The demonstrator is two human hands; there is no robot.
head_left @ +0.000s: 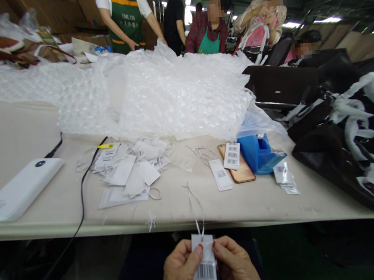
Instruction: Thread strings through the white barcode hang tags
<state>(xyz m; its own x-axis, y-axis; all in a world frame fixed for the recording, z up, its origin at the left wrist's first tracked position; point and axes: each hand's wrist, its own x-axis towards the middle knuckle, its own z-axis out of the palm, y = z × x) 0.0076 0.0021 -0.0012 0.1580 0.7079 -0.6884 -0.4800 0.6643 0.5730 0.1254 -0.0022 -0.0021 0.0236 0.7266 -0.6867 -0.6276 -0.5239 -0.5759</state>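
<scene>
A white hang tag point(205, 270) with a printed barcode is held just off the table's front edge. My left hand point(180, 267) pinches its left side, thumb on the face. On its right edge, my right hand point(237, 265) is closed with thumb and forefinger. A thin pale string point(195, 208) runs from the tag's top onto the tabletop. Beyond it to the left lies a loose pile of white tags point(134, 168). Two more barcode tags lie to the right, one tag point(221, 175) on the table and one tag point(232, 156) on a gold phone point(246, 174).
A blue tape dispenser point(259, 153) stands beside small clear packets point(285, 177). Bubble wrap point(170, 94) spans the table's far side. Dark bags point(323, 146) crowd the right. A white power bank point(22, 187) and black cable point(83, 195) lie left. Several people stand or sit behind.
</scene>
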